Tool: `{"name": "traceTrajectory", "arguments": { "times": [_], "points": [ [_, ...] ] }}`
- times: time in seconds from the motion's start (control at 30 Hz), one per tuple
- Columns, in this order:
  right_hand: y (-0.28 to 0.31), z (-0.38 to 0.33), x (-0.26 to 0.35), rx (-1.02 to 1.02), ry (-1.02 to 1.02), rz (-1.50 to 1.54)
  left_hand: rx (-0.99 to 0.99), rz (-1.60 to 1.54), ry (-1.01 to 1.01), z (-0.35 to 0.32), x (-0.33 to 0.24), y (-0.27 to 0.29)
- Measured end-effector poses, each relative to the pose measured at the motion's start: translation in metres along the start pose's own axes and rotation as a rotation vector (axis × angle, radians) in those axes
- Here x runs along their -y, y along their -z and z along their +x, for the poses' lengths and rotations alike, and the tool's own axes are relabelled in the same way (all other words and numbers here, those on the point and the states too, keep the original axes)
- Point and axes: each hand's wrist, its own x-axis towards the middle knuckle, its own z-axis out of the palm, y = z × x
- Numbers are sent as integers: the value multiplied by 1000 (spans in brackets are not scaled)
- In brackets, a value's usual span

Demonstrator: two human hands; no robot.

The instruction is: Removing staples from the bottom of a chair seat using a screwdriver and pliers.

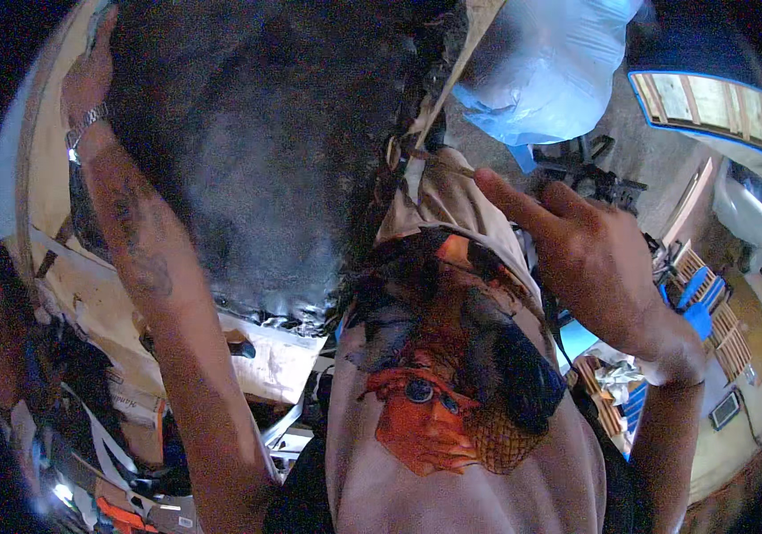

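Head view: the right hand's (pixel 590 258) fingers are partly curled, the index finger extended at a thin tan strip (pixel 448 162); whether they pinch it, I cannot tell. The left hand (pixel 89 84) lies by a pale edge (pixel 45 142), its grip unclear. Between them, a dark sheet (pixel 256 160) is already spread; its ragged right border seems unfinished. Beyond sits a bluish plastic bag (pixel 550 71).

Plstc bag (pixel 559 76), wd slats (pixel 732 345).
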Motion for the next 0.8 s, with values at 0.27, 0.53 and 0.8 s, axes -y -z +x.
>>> {"name": "traceTrajectory", "arguments": {
  "times": [0.27,0.53,0.8],
  "points": [
    [-1,4,7,51,-66,-62,111,-13,99,-3,-15,5],
    [-165,40,-48,-471,35,379,78,-58,53,-19,-67,-30],
    [-95,9,-39,-174,26,135,36,55,62,-3,-14,6]
  ]
}}
